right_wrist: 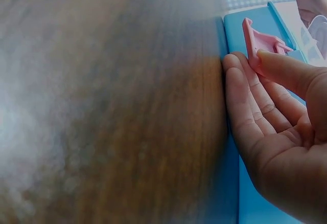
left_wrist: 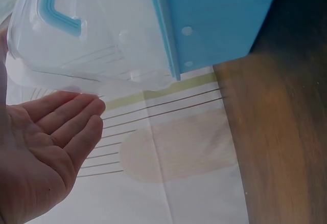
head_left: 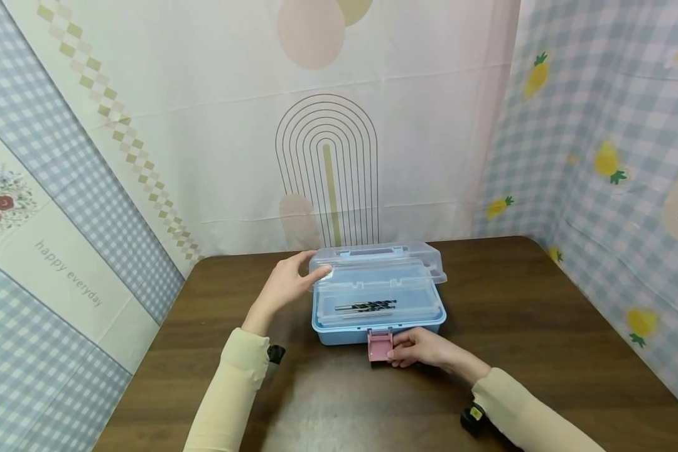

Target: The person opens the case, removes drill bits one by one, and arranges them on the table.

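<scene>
Head view shows 2 bare hands working at a blue box (head_left: 344, 338), which stands on a brown wooden table (head_left: 520, 314) near the patterned wall cloth (head_left: 231, 144). Its clear lid (head_left: 375, 256) is raised and leans back, and it has a blue handle (left_wrist: 64, 27). The left hand (head_left: 285, 282) holds the left edge of this lid, with the thumb on the near side and the other fingers behind. The right hand (head_left: 426, 347) pinches the pink latch (head_left: 380, 349) at the front of the box, between thumb and forefinger; this latch is swung outward. Inside the box lie several dark spiral drill bits (head_left: 373, 306); I cannot count them surely. From both pale yellow sleeves (head_left: 217, 402), 1 hand comes out.
</scene>
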A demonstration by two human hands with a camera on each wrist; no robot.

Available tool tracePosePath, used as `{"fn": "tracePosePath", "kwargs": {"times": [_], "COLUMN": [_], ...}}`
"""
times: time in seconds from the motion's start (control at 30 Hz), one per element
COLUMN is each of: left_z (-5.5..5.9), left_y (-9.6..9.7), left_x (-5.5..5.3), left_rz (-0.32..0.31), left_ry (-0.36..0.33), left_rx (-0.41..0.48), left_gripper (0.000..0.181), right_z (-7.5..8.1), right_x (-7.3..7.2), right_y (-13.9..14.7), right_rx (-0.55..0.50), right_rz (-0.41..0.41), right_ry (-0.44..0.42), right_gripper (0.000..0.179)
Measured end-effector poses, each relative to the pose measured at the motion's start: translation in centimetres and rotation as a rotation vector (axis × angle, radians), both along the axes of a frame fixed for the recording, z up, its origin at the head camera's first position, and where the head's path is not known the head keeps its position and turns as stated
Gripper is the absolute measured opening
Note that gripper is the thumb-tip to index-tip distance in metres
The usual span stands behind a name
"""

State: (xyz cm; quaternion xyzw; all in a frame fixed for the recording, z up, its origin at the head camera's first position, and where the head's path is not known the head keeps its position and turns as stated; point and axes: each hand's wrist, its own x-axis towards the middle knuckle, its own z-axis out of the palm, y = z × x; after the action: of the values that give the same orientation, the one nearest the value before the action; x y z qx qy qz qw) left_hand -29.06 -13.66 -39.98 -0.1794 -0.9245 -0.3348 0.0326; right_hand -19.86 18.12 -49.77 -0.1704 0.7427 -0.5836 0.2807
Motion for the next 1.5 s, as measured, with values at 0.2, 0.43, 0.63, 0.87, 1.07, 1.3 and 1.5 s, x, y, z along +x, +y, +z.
{"fn": "tracePosePath", "kwargs": {"times": [0.2, 0.43, 0.63, 0.87, 1.07, 1.3, 1.5], "left_z": [0.5, 0.8, 1.1, 1.2, 1.3, 1.5, 1.5], "left_y": [0.0, 0.3, 0.6, 0.8, 0.9, 1.3, 1.9], "left_x": [-0.3, -1.0, -1.7, -2.2, -2.5, -2.7, -2.8], "left_rz": [0.005, 0.037, 0.053, 0.079, 0.078, 0.11, 0.139], "left_ry": [-0.018, -0.06, -0.083, -0.077, -0.091, -0.1, -0.106], "left_rx": [0.008, 0.058, 0.069, 0.072, 0.108, 0.157, 0.238], "left_gripper": [0.085, 0.091, 0.096, 0.093, 0.089, 0.092, 0.088], "right_z": [0.0, 0.0, -0.2, -0.3, -0.3, -0.2, -0.2], "right_x": [-0.1, -0.1, -0.1, -0.1, -0.1, -0.1, -0.1], "right_y": [-0.1, 0.0, 0.1, 0.2, 0.3, 0.2, 0.2], "right_rx": [-0.001, -0.013, -0.022, -0.029, -0.026, -0.021, -0.019], "right_rz": [-0.003, -0.002, -0.003, 0.002, -0.001, -0.006, -0.008], "right_ry": [-0.007, -0.015, -0.011, -0.006, -0.007, -0.007, -0.012], "right_gripper": [0.022, 0.023, 0.023, 0.023, 0.023, 0.023, 0.023]}}
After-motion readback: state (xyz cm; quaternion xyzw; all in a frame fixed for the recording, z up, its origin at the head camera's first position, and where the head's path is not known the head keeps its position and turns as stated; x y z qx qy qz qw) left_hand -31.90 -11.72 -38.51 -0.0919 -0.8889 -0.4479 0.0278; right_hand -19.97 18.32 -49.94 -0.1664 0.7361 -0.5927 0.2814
